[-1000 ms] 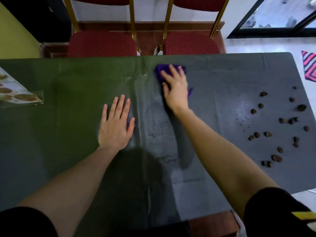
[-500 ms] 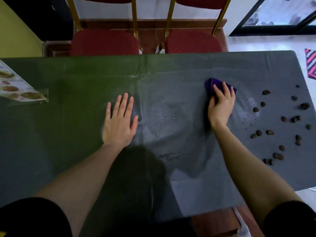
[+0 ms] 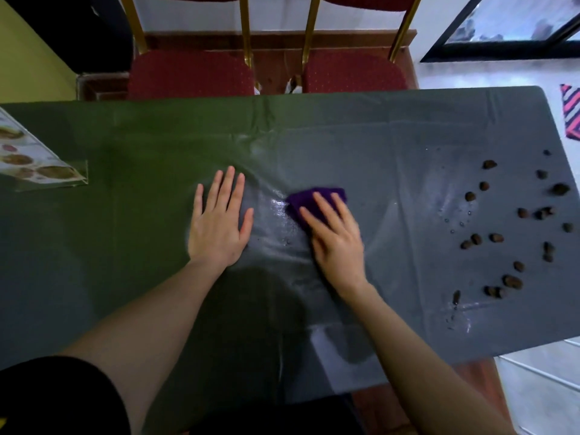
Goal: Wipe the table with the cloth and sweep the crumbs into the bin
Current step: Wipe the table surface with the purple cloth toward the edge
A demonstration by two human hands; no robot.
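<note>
A purple cloth (image 3: 309, 197) lies on the dark green covered table (image 3: 125, 252) near its middle. My right hand (image 3: 334, 237) presses flat on the cloth with straight fingers and covers its near part. To the left of the cloth, my left hand (image 3: 219, 224) rests flat on the table cover, fingers spread. Several brown crumbs (image 3: 514, 227) are scattered over the right end of the table, apart from both hands. A wet sheen shows on the cover just left of the cloth. No bin is in view.
A laminated picture sheet (image 3: 34, 164) lies at the table's left edge. Two red chairs (image 3: 191, 73) with gold frames stand behind the far edge. Water drops (image 3: 458, 221) dot the cover near the crumbs. A striped mat (image 3: 571, 117) lies on the floor at right.
My right hand has swept the cloth from the far centre out to the right, then back left and nearer, beside my left hand. The left hand has stayed flat in place.
</note>
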